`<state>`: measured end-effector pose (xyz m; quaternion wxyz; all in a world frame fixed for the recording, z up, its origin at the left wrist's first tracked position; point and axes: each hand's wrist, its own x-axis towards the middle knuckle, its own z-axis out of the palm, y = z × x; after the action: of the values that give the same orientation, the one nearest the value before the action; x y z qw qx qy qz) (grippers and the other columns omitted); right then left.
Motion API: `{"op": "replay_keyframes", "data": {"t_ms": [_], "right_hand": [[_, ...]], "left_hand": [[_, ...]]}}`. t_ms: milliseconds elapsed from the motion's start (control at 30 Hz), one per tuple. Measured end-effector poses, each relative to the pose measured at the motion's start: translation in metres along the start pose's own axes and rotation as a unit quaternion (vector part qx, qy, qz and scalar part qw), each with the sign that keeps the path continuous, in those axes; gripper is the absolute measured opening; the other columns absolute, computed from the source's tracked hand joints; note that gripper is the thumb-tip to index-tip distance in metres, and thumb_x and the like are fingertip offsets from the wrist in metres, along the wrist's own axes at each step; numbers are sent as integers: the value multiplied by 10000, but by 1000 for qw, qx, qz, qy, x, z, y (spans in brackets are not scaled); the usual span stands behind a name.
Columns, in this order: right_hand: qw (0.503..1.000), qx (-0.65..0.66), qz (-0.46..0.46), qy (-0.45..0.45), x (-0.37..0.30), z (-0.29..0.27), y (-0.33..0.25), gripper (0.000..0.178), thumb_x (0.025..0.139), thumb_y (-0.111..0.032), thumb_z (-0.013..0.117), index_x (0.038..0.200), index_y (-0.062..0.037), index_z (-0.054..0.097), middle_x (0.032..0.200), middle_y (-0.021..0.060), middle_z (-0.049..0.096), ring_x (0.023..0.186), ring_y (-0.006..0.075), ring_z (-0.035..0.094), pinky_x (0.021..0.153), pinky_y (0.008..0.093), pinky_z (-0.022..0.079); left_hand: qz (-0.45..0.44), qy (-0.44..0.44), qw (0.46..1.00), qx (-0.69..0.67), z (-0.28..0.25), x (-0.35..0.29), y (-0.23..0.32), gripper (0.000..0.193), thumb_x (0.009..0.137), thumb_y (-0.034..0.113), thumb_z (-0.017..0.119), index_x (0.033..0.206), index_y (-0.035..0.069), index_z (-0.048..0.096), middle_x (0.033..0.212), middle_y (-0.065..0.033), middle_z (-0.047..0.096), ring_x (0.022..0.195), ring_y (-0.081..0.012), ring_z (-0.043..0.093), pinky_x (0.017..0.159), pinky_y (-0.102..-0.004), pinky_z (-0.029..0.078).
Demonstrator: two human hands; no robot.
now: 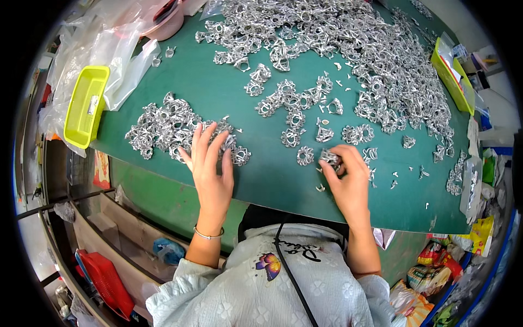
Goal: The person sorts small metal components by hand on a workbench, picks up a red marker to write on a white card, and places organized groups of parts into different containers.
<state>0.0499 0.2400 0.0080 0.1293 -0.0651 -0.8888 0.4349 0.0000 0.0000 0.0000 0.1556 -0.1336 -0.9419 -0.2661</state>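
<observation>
With the thumb and fingers of my right hand (351, 180) I pinch a small silver openwork metal piece (330, 158) just above the green table (261, 180). My left hand (211, 171) is open, its fingers spread over the right edge of a small heap of similar silver pieces (169, 125); whether it touches them I cannot tell. One flower-shaped ring piece (305, 156) lies left of my right hand. A loose cluster of flower-shaped pieces (295, 119) stretches between the two hands and farther back.
A large mound of silver pieces (403, 82) covers the far and right table. Small metal scraps (393, 184) lie on the right. A yellow-green basket (87, 109) and plastic bags (122, 76) sit at left, another yellow-green basket (463, 87) at right. A pink basin (166, 24) stands far left.
</observation>
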Motion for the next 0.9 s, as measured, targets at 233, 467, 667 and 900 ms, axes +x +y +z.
{"op": "replay_keyframes", "data": {"t_ms": [233, 467, 667, 900], "right_hand": [[888, 436, 142, -29, -15, -11, 2, 270, 794, 135, 542, 1028, 11, 490, 1141, 156, 527, 954, 141, 539, 756, 216, 436], [905, 399, 142, -47, -21, -7, -26, 451, 751, 125, 565, 1175, 7, 468, 1156, 140, 531, 1076, 162, 490, 846, 261, 400], [907, 414, 24, -77, -28, 7, -45, 437, 703, 193, 547, 1111, 41, 502, 1193, 163, 500, 1066, 191, 520, 879, 292, 435], [985, 141, -90, 38, -33, 1, -46, 402, 598, 116, 694, 974, 41, 570, 1011, 149, 606, 862, 206, 591, 751, 291, 494]], "left_hand": [[-80, 46, 995, 33, 6, 2, -7, 424, 840, 87, 562, 1246, 39, 451, 1394, -154, 318, 1317, -363, 248, 1028, -608, 95], [19, 130, 986, -106, -14, 7, 18, 512, 776, 17, 618, 1256, 7, 440, 1302, -164, 420, 1187, -315, 429, 975, -418, 334], [-196, -256, 642, -695, -11, -12, 68, 440, 810, 4, 617, 1226, -34, 477, 1184, -116, 525, 1074, -194, 527, 891, -330, 461], [-110, -204, 758, -610, -11, -11, 78, 414, 782, -99, 601, 1179, -77, 487, 1151, -172, 552, 1020, -222, 578, 841, -330, 515]]}}
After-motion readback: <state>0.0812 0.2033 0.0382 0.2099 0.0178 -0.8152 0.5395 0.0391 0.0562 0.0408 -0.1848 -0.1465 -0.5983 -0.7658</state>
